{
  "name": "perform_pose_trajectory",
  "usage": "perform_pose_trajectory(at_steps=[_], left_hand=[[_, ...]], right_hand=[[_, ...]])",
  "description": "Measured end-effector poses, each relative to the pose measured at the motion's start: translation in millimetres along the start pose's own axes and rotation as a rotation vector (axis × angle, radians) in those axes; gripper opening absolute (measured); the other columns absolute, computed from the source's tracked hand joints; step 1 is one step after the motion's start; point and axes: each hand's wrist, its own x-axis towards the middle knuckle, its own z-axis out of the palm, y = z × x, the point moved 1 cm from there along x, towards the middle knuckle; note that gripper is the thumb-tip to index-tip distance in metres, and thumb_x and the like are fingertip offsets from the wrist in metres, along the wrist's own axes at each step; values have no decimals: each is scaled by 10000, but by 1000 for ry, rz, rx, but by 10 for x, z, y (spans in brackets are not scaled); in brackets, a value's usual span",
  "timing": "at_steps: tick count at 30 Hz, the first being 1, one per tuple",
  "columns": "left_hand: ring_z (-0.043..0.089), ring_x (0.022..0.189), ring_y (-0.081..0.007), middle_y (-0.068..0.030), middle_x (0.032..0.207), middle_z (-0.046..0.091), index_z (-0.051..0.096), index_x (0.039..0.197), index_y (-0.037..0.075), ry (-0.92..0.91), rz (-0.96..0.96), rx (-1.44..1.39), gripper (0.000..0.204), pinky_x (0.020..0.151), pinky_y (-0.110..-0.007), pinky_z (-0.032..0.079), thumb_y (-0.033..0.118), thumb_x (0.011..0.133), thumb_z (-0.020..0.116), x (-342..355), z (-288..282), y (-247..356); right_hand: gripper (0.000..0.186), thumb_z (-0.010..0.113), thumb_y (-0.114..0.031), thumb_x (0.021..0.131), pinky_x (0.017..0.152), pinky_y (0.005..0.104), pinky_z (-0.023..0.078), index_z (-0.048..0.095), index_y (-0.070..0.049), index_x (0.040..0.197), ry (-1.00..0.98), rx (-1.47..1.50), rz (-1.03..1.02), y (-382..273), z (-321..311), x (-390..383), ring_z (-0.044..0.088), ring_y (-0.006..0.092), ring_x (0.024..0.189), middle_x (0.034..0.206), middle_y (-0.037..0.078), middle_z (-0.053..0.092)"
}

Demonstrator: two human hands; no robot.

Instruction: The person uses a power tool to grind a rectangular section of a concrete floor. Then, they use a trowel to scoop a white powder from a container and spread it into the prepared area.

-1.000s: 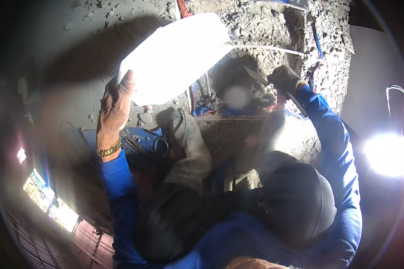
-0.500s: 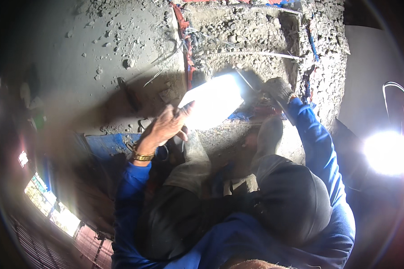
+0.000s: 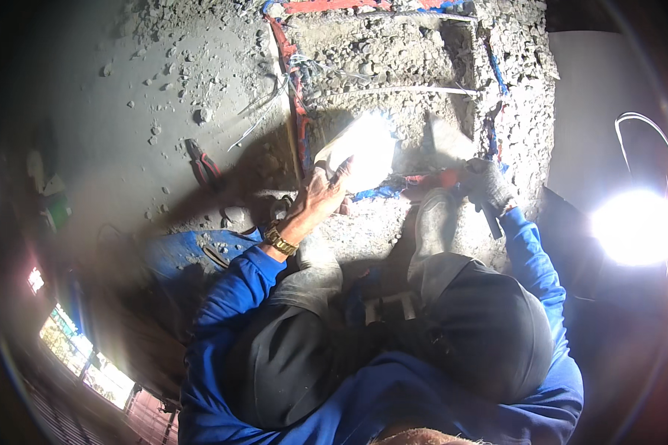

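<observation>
My left hand (image 3: 321,199), bare with a gold wristband, grips the lower edge of a white flat slab (image 3: 365,147). The slab glares in the light and sits low over a rough trench cut in the concrete (image 3: 393,70). My right hand (image 3: 487,185) wears a dark glove and is closed on the handle of a trowel. The trowel's grey blade (image 3: 444,139) stands just right of the slab. Both sleeves are blue. My knees and grey boots are below the hands.
Red and blue conduits (image 3: 295,111) and loose wires run along the trench edges. Red-handled pliers (image 3: 202,167) lie on the dusty floor at left, near a blue sheet (image 3: 174,252). A bright lamp (image 3: 638,226) glares at right under a wire loop (image 3: 646,126).
My left hand has brought the white slab down from near the camera to the trench beside the trowel. The right hand has stayed in place.
</observation>
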Motion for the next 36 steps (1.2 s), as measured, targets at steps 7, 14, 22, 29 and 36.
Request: perform_pose_trajectory(at_steps=[7,14,22,29,36], left_hand=[[593,469,-155,-103,679,595,436,1135,-95,7,159,34,561,419,-293,500,381,897,613,242,158,95],[588,492,-148,-114,720,610,556,968,-55,87,-5,-88,519,440,-271,543,458,898,590,701,238,-173],[556,534,-78,-12,791,566,569,1166,93,-50,26,-398,377,534,-281,558,370,913,607,789,355,-414],[545,692,-84,-9,1090,601,422,1390,146,-305,152,-299,551,622,-271,543,409,928,566,726,321,-125],[594,790,-111,-6,1152,602,587,1195,138,-313,-28,-421,470,647,-287,534,485,878,612,569,271,-54]], right_hand=[[284,482,-198,862,723,492,500,589,0,1037,391,-982,-380,37,-12,726,640,391,815,860,234,651],[301,509,-215,836,790,489,496,612,7,1011,364,-857,-506,-215,73,1111,625,410,888,902,252,647],[280,501,-209,851,786,481,497,614,12,981,249,-862,-519,-132,303,1043,623,409,888,898,270,638],[239,545,-228,856,722,466,512,592,-24,970,90,-1000,-617,-140,592,525,647,375,812,831,222,650],[249,528,-221,858,714,477,509,583,-22,999,209,-945,-508,-181,331,469,637,378,854,923,198,651]])
